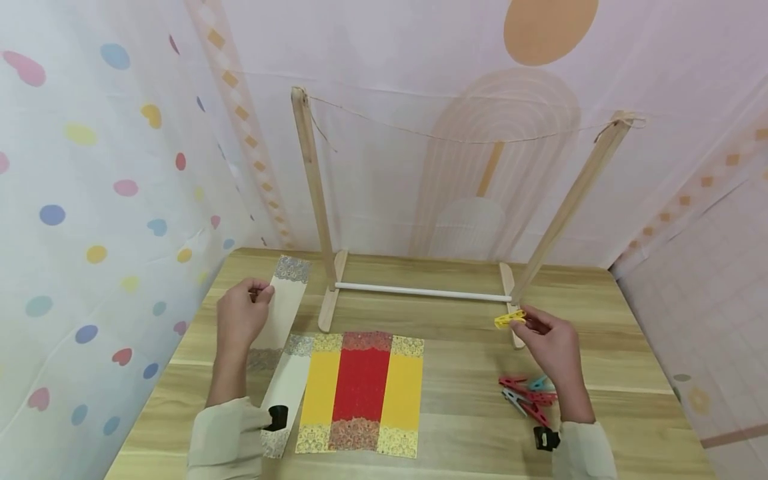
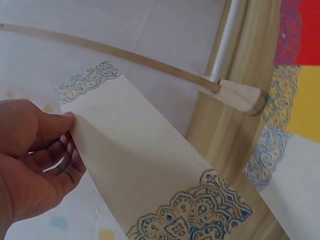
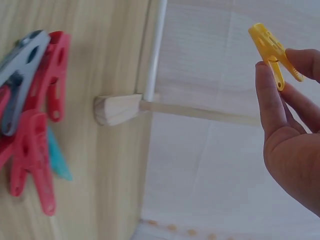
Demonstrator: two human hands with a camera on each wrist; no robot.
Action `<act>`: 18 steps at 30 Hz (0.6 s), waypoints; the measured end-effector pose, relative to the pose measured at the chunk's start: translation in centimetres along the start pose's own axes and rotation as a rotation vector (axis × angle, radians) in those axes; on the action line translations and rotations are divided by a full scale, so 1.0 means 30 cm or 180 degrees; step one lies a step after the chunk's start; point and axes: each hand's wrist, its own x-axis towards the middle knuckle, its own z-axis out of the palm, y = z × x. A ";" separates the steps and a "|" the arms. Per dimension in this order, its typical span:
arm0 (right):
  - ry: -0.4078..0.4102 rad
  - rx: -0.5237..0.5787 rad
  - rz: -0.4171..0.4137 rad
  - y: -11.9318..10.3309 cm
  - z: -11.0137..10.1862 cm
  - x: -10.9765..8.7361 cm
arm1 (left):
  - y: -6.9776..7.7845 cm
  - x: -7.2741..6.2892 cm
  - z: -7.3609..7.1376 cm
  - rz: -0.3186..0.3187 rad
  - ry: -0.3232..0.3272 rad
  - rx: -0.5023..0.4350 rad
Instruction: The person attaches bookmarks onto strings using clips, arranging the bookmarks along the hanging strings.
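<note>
My left hand [image 1: 243,313] pinches the edge of a cream paper strip [image 2: 125,135] with blue-and-gold lace patterns at both ends, held up left of the wooden stand. In my right hand [image 1: 552,343] a yellow clothespin [image 3: 270,50] is pinched between thumb and fingers, near the stand's right foot. Below that hand lies a pile of clothespins [image 1: 531,398] in red, grey and teal. On the table, between the hands, lie a red strip [image 1: 360,387], a yellow strip [image 1: 403,393] on each side of it, and another cream strip [image 1: 288,387] partly under the left sleeve.
The wooden stand has a left post [image 1: 315,187], a right post [image 1: 573,200] and a white crossbar [image 1: 420,291] low between them. A sagging string [image 1: 444,140] joins the post tops. Patterned cloth [image 1: 384,200] hangs behind the wooden table [image 1: 462,427].
</note>
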 end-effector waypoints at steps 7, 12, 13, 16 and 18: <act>0.0016 0.0040 -0.0117 -0.061 -0.008 0.022 | 0.066 -0.002 0.004 -0.0017 0.0067 -0.0385; 0.0035 -0.0091 -0.0262 -0.105 -0.018 0.051 | 0.108 0.006 0.018 -0.0043 0.0115 -0.0574; 0.0035 -0.0076 -0.0306 -0.117 -0.019 0.061 | 0.117 0.012 0.019 -0.0029 0.0126 -0.0588; 0.0019 0.0031 -0.0403 -0.157 -0.020 0.089 | 0.143 0.029 0.019 0.0027 0.0177 -0.0658; 0.0003 0.0107 -0.0460 -0.185 -0.020 0.104 | 0.159 0.038 0.017 0.0053 0.0193 -0.0715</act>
